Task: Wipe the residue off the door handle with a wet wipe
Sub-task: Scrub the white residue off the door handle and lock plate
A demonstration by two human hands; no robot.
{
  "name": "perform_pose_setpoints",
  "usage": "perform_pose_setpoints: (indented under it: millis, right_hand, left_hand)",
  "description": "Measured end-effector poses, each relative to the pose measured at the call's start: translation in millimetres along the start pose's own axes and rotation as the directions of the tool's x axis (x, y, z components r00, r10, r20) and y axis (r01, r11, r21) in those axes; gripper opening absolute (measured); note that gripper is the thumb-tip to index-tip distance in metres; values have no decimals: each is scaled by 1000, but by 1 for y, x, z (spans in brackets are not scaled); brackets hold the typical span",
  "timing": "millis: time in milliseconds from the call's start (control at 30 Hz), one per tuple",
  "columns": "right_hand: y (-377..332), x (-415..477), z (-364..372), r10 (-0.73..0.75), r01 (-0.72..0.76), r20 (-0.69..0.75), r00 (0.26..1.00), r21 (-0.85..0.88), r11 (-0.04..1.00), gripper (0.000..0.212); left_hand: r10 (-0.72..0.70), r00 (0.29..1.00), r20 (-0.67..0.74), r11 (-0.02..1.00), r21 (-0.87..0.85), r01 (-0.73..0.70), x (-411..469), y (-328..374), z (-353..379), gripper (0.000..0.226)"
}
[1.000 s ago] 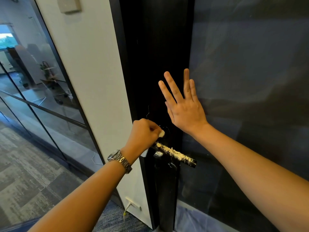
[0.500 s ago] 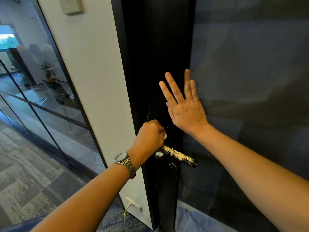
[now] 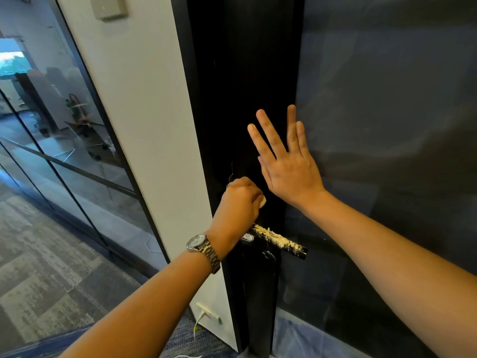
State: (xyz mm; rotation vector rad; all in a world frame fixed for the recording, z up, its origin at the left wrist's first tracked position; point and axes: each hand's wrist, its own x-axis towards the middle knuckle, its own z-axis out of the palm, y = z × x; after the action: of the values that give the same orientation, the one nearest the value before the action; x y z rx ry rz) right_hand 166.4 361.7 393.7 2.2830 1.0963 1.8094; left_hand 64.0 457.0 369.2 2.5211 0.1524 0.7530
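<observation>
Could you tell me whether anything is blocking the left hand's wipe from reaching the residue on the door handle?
Nothing visible does. The left hand grips the wet wipe just above the door handle, whose residue lies exposed. The right hand rests flat on the door, higher up.

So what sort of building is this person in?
Probably an office corridor: glass partition walls, grey carpet tiles, and a wall-mounted box beside the black door.

The dark glossy door handle (image 3: 300,251) carries rough, crumbly pale residue (image 3: 273,237), the door (image 3: 245,73) is smooth gloss black, the wristwatch (image 3: 204,250) polished metal, the carpet (image 3: 38,254) matt and woven.
</observation>
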Motion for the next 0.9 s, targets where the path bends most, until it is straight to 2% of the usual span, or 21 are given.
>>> perform_pose_setpoints:
  millis: [167, 300, 333, 400, 500, 600, 667, 733, 767, 833, 900]
  right_hand:
    - [0, 0, 0, 2, -2, 2, 1000, 4, 1000, 58]
    - [0, 0, 0, 4, -4, 4, 1000, 4, 1000, 58]
    - [0, 0, 0, 1, -1, 4, 1000, 4, 1000, 58]
    - [0, 0, 0, -3, 3, 4, 1000, -3, 1000, 59]
    - [1, 0, -1, 0, 0, 4, 1000, 3, 1000, 58]
    - [0, 0, -1, 4, -4, 5, 1000, 11, 1000, 57]
    - [0, 0, -1, 4, -4, 5, 1000, 8, 1000, 57]
    - [-1, 0, 0, 6, -6, 6, 1000, 2, 1000, 58]
    - [-1, 0, 0, 9, -9, 5, 1000, -1, 1000, 58]
    - [-1, 0, 0, 13, -13, 0, 1000, -10, 1000, 59]
    - [0, 0, 1, 13, -13, -6, 1000, -5, 1000, 59]
  left_hand:
    - [-69, 991, -116, 998, -14, 68, 3, -9, -4, 14]
    - [105, 993, 46, 993, 49, -108, 2, -6, -3, 16]
    - [68, 997, 38, 997, 25, -69, 3, -9, -4, 16]
    - [-92, 995, -39, 995, -52, 90, 5, -13, -6, 16]
    - [-289, 955, -65, 953, -116, 280, 4, -16, 2, 20]
    - [-342, 938, -53, 939, -63, 339, 3, -17, 6, 25]
    - [-221, 972, -75, 975, -5, 221, 0, -13, 4, 24]
    - [-24, 999, -42, 998, 50, 26, -4, -8, -1, 22]
    - [93, 995, 23, 992, 80, -94, -4, -7, -1, 20]
    - [273, 943, 189, 939, 162, -304, -3, -7, 0, 18]
    - [284, 926, 249, 921, 198, -335, 1, -6, 1, 21]
